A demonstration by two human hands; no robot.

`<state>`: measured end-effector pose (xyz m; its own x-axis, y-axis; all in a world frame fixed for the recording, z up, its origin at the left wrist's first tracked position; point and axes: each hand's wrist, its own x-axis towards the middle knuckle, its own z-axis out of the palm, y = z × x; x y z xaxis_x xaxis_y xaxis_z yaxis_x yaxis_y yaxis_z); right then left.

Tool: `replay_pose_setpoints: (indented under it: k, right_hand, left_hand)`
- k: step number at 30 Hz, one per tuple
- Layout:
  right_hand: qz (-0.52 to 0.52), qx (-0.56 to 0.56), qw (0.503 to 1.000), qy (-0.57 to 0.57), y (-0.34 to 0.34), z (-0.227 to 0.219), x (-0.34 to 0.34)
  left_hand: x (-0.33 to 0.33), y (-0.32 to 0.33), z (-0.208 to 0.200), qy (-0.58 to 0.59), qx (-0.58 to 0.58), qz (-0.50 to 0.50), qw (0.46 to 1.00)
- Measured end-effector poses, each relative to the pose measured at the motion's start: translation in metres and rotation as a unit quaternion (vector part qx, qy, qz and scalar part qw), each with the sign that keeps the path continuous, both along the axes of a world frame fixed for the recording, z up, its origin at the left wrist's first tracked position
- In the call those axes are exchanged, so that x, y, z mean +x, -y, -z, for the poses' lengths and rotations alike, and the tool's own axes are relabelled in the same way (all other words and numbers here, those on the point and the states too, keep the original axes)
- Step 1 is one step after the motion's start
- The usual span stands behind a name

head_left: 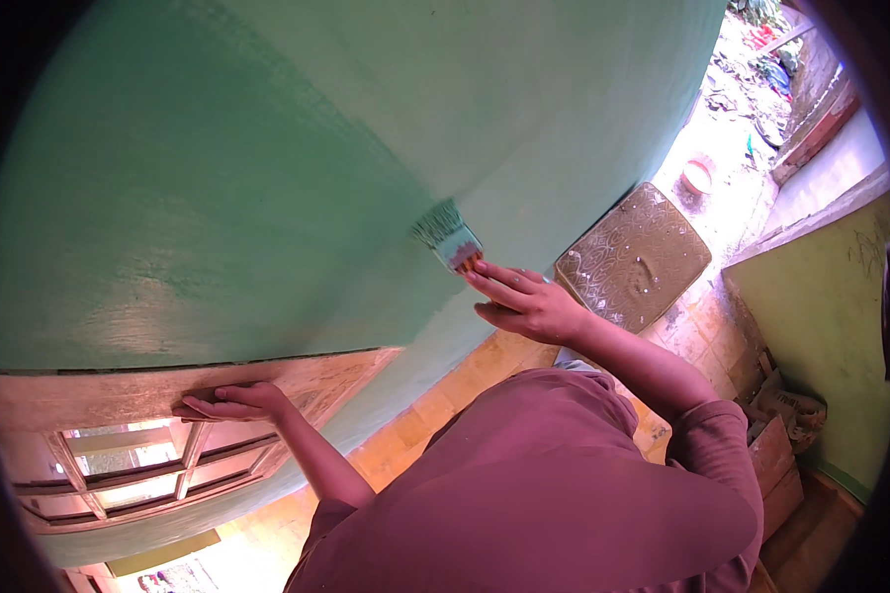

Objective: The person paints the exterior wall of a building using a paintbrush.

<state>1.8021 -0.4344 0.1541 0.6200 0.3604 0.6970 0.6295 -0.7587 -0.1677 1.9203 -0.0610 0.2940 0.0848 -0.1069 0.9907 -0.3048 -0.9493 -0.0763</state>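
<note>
Right grip (542, 308): fingers clamped on the short handle of the paintbrush, centre of frame; forearm comes in from lower right.
Paintbrush (455, 243): just right of centre, tilted, bristles up-left and against the green wall; green paint on bristles and ferrule, handle end orange-red, mostly hidden by the fingers.
Green wall (208, 188): fills upper left to upper middle; darker, glossier green on the left, paler green on the right. Tone edge runs diagonally from the top down to the bristles.
Left grip (237, 401): lower left, fingers stretched out and apart from the thumb, resting on the wooden frame (89, 393). Can't make out the dark patch under the fingertips.
Window (129, 469): lower left, below that hand; wooden bars, bright panes.
Brown square top (638, 259): right of centre, embossed, pale specks on it; near the right forearm.
Bucket (697, 177): upper right, in glare, details washed out.
Tiled floor (415, 420): yellow-orange, between wall and the maroon shirt (524, 484).
Cardboard (779, 460): lower right, beside the yellow-green panel (821, 326).
</note>
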Motion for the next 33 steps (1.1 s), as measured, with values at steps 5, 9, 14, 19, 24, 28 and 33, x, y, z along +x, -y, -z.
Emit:
replay_pose_setpoints:
  k: [5,9,14,19,24,28,33]
  right_hand:
    - [-0.012,-0.027,0.992,-0.123,0.008,0.072,-0.010]
    - [-0.030,-0.018,0.975,-0.218,0.016,0.092,-0.018]
    - [-0.075,-0.016,0.959,-0.272,0.026,0.044,-0.008]
    - [-0.106,-0.073,0.983,-0.129,0.038,-0.077,0.008]
    - [-0.085,-0.067,0.992,0.061,0.039,-0.173,-0.001]
    - [-0.045,0.022,0.963,0.263,0.036,-0.200,0.016]
    - [-0.025,0.022,0.983,0.181,0.031,-0.170,0.027]
  left_hand:
    - [0.002,0.003,0.001,-0.001,0.013,-0.010,1.000]
    - [0.003,0.006,-0.001,0.003,0.016,-0.013,1.000]
    - [0.004,0.005,0.001,0.015,0.009,-0.018,1.000]
    - [0.005,0.005,0.003,0.027,-0.007,-0.030,0.999]
    - [0.009,-0.006,0.007,0.034,-0.023,-0.040,0.998]
    - [0.007,-0.004,0.005,0.021,-0.026,-0.049,0.998]
    - [0.010,-0.013,0.011,0.022,-0.037,-0.063,0.997]
